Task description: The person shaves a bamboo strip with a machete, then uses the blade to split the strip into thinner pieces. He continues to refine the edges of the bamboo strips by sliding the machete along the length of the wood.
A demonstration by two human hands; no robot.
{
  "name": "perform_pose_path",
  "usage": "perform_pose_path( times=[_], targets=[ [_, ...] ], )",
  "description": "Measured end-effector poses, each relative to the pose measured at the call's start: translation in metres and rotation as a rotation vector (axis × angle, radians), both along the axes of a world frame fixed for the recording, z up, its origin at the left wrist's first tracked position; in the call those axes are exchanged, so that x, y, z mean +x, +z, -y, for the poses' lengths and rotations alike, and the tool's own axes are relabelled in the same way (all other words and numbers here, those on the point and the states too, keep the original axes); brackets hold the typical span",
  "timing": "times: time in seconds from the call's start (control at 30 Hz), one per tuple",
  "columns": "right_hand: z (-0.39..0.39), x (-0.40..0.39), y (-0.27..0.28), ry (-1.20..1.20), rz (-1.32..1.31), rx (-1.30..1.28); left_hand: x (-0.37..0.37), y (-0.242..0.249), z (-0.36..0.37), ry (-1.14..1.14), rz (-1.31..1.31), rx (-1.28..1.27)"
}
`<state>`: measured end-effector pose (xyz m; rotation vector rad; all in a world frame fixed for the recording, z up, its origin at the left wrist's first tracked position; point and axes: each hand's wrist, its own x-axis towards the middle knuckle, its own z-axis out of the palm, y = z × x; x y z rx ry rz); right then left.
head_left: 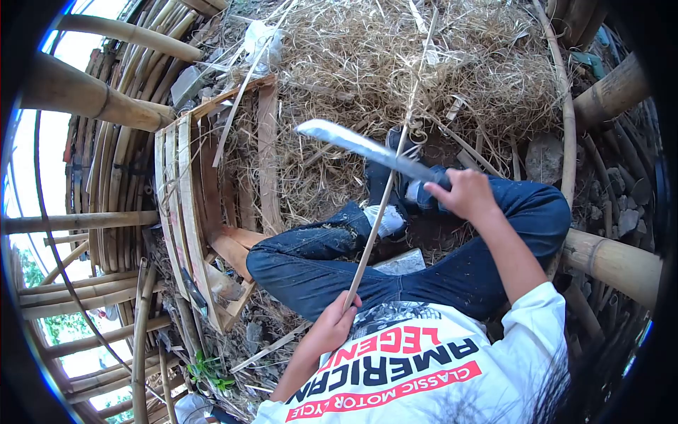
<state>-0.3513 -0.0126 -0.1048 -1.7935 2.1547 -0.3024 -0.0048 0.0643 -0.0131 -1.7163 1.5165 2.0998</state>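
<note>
Angling the knife (346,141) shallowly suits the slender strip (370,244) (right hand (472,194) grips the knife, left hand (333,325) clasps the strip).

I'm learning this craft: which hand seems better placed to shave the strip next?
Probably the right hand: it grips the knife, whose blade crosses the strip; the left hand holds the strip's nearer part.

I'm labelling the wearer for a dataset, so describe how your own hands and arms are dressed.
Left hand and right hand are both bare, with no glove, and I can make out no ring, watch or wristband. The right sleeve is white, short and plain; the left sleeve is barely in view.
</note>
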Motion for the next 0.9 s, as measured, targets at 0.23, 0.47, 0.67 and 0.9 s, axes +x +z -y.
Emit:
perform_pose_path(
  times=[0.23,0.47,0.67,0.9],
  targets=[
    [0.035,-0.038,-0.007,-0.024,-0.105,0.01,0.001,0.005,-0.004,0.049,-0.041,0.082],
    [0.025,-0.019,-0.03,-0.084,0.042,-0.029,0.004,0.003,0.007,0.104,-0.018,0.188],
    [0.019,-0.012,-0.032,-0.116,0.078,-0.058,0.004,-0.006,0.006,0.02,-0.155,0.161],
    [0.004,0.012,-0.023,-0.024,0.146,-0.107,-0.004,-0.012,0.004,0.128,-0.05,0.13]
  ],
)
